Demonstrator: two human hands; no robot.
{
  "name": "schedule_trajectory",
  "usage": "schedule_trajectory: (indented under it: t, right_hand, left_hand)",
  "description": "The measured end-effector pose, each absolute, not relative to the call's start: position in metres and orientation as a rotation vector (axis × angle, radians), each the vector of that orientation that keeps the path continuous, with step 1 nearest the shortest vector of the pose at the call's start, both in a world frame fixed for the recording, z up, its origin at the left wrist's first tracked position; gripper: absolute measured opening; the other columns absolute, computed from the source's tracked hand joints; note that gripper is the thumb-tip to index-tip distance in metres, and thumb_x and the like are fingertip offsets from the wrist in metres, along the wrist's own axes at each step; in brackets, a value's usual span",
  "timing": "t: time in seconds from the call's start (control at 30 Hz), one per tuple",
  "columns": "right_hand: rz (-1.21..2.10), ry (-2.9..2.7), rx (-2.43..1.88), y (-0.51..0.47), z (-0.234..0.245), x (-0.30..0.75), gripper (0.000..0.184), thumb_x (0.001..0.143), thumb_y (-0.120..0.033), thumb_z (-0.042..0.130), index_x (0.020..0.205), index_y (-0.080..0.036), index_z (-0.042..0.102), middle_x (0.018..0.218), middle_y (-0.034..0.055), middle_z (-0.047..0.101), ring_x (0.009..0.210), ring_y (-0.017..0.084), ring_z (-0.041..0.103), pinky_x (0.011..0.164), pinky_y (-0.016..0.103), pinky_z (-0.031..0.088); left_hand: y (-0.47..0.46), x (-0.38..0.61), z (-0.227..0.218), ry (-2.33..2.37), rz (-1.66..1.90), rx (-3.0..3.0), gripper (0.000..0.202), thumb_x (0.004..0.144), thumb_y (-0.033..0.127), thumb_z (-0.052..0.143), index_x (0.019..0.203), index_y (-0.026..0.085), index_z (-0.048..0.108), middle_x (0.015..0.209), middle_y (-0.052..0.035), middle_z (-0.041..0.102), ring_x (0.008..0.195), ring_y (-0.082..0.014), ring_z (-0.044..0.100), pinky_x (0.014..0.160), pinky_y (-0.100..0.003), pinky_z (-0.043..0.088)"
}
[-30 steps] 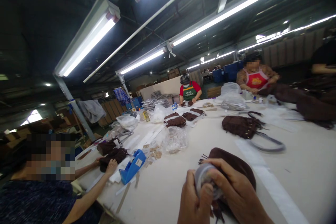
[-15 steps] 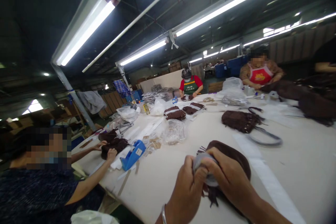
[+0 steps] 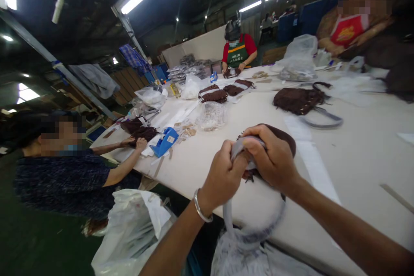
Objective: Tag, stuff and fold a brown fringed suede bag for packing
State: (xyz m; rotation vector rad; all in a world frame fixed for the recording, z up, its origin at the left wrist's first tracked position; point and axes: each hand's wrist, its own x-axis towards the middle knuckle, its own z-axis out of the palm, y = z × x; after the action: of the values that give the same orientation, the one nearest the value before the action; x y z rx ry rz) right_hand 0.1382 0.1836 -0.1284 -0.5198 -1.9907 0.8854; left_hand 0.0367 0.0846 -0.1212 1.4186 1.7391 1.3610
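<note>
A dark brown fringed bag (image 3: 284, 138) lies on the white table (image 3: 355, 159) right in front of me. My left hand (image 3: 223, 177) and my right hand (image 3: 271, 155) both grip its grey strap (image 3: 241, 146), bunched between the fingers. The strap loops down over the table's near edge (image 3: 255, 228). A metal bangle sits on my left wrist.
Another brown bag with a grey strap (image 3: 299, 99) lies farther back. A blue tape dispenser (image 3: 164, 140), a clear plastic bag (image 3: 211, 114) and more brown bags (image 3: 215, 94) sit to the left. A seated person (image 3: 64, 168) works at the left; two others at the far end. A white plastic bag (image 3: 136, 228) hangs below.
The view has tilted down and closer. My hands have lifted with the bunched strap, and its loop now hangs over the table edge.
</note>
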Motion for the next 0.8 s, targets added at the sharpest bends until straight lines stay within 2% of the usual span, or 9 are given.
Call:
schedule_trajectory:
  t: [0.1, 0.2, 0.27, 0.37, 0.43, 0.53, 0.63, 0.73, 0.8]
  right_hand:
    - [1.131, -1.628, -0.67, 0.167, -0.149, 0.131, 0.032, 0.1, -0.048, 0.033, 0.103, -0.022, 0.051, 0.064, -0.0035, 0.057, 0.043, 0.011, 0.047, 0.042, 0.022, 0.038]
    - [1.126, -1.939, -0.493, 0.182, -0.151, 0.137, 0.03, 0.099, -0.046, 0.039, 0.107, -0.021, 0.052, 0.081, 0.0013, 0.065, 0.064, 0.014, 0.06, 0.06, 0.024, 0.048]
    - [1.027, -2.302, -0.303, 0.201, -0.142, 0.145, 0.028, 0.097, -0.045, 0.045, 0.108, -0.021, 0.056, 0.09, 0.0031, 0.068, 0.077, 0.016, 0.064, 0.072, 0.027, 0.048]
    - [0.886, -2.465, -0.247, 0.217, -0.134, 0.15, 0.026, 0.096, -0.044, 0.049, 0.105, -0.021, 0.059, 0.086, 0.0026, 0.068, 0.076, 0.017, 0.064, 0.072, 0.027, 0.046]
    - [0.907, -2.205, -0.404, 0.211, -0.141, 0.143, 0.026, 0.096, -0.043, 0.047, 0.101, -0.02, 0.059, 0.084, 0.0024, 0.067, 0.072, 0.015, 0.062, 0.068, 0.026, 0.045]
    - [1.04, -1.649, -0.707, 0.189, -0.161, 0.127, 0.03, 0.098, -0.047, 0.042, 0.096, -0.02, 0.056, 0.079, 0.0008, 0.063, 0.061, 0.013, 0.056, 0.054, 0.022, 0.042]
    - [1.105, -1.53, -0.767, 0.181, -0.173, 0.122, 0.035, 0.099, -0.05, 0.037, 0.096, -0.02, 0.055, 0.08, 0.0013, 0.062, 0.06, 0.012, 0.054, 0.052, 0.022, 0.041]
    - [1.095, -2.018, -0.5, 0.198, -0.167, 0.131, 0.037, 0.099, -0.049, 0.037, 0.109, -0.02, 0.057, 0.085, 0.0031, 0.066, 0.069, 0.015, 0.06, 0.063, 0.024, 0.046]
    - [0.986, -2.374, -0.265, 0.215, -0.157, 0.138, 0.041, 0.095, -0.051, 0.045, 0.12, -0.02, 0.055, 0.09, 0.0043, 0.069, 0.077, 0.018, 0.064, 0.071, 0.027, 0.047]
  left_hand:
    - [0.082, 0.052, -0.143, 1.85, 1.554, 1.23, 0.027, 0.097, 0.045, 0.039, 0.102, 0.02, 0.046, 0.078, -0.0001, 0.058, 0.06, -0.0135, 0.056, 0.056, -0.025, 0.045]
    - [0.082, 0.037, -0.145, 1.992, 1.334, 1.423, 0.025, 0.098, 0.04, 0.035, 0.096, 0.02, 0.049, 0.081, -0.0034, 0.059, 0.07, -0.017, 0.057, 0.064, -0.028, 0.046]
    - [0.085, 0.019, -0.134, 1.942, 1.048, 1.713, 0.018, 0.096, 0.034, 0.04, 0.092, 0.02, 0.051, 0.083, -0.0045, 0.059, 0.074, -0.0192, 0.057, 0.071, -0.032, 0.046]
    - [0.093, 0.005, -0.123, 1.792, 0.854, 1.872, 0.009, 0.092, 0.026, 0.046, 0.092, 0.02, 0.053, 0.083, -0.0033, 0.059, 0.074, -0.019, 0.058, 0.071, -0.032, 0.047]
    - [0.096, 0.013, -0.129, 1.769, 1.021, 1.677, 0.011, 0.093, 0.03, 0.047, 0.096, 0.02, 0.05, 0.08, -0.0015, 0.058, 0.068, -0.0169, 0.059, 0.064, -0.029, 0.048]
    - [0.098, 0.038, -0.157, 1.704, 1.415, 1.283, 0.026, 0.094, 0.046, 0.046, 0.101, 0.021, 0.044, 0.079, 0.0012, 0.055, 0.058, -0.0131, 0.057, 0.052, -0.024, 0.047]
    - [0.098, 0.044, -0.175, 1.777, 1.552, 1.151, 0.028, 0.097, 0.048, 0.037, 0.099, 0.021, 0.043, 0.072, 0.0034, 0.051, 0.052, -0.0111, 0.052, 0.047, -0.023, 0.043]
    - [0.098, 0.021, -0.163, 1.914, 1.212, 1.525, 0.026, 0.097, 0.044, 0.039, 0.091, 0.02, 0.048, 0.073, 0.0001, 0.054, 0.062, -0.0153, 0.054, 0.058, -0.027, 0.043]
    - [0.1, 0.003, -0.147, 1.897, 0.924, 1.782, 0.02, 0.092, 0.039, 0.049, 0.088, 0.02, 0.051, 0.076, -0.0023, 0.057, 0.07, -0.0191, 0.056, 0.066, -0.031, 0.044]
